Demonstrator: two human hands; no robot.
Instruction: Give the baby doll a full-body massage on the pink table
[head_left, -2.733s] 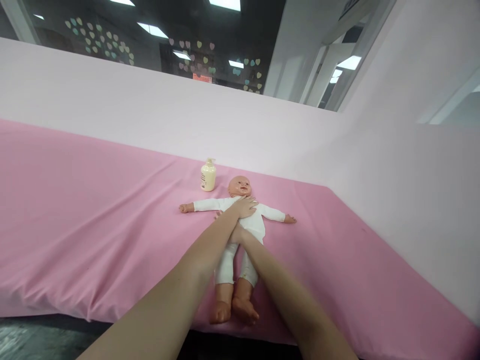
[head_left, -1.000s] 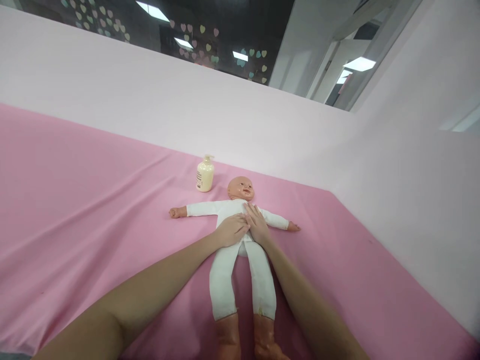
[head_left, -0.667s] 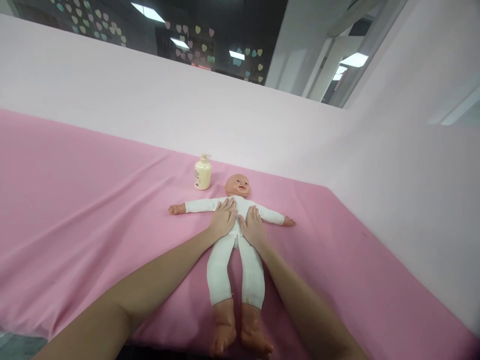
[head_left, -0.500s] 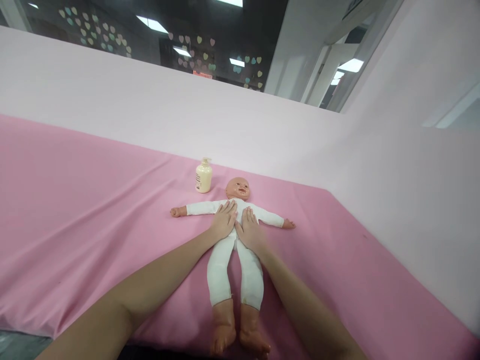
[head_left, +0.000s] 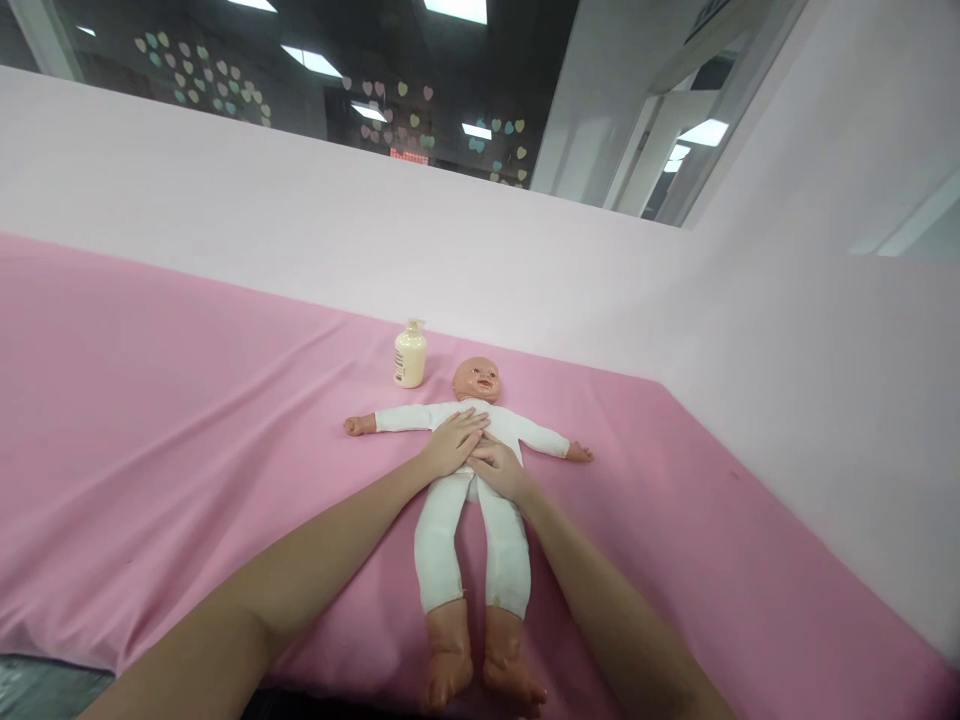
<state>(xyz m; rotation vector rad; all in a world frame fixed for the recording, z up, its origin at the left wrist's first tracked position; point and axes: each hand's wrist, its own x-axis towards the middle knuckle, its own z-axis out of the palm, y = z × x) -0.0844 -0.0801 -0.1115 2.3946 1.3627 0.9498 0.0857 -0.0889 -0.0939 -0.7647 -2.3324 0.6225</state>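
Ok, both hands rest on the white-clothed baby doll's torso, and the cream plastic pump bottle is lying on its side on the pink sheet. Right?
Not quite: the cream plastic pump bottle stands upright, as the head view shows. It is on the pink sheet, and the left hand and right hand do rest on the white-clothed baby doll's torso.

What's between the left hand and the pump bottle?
In the head view, the white sleeve of the doll lies between the left hand and the pump bottle, then a bare strip of pink sheet.
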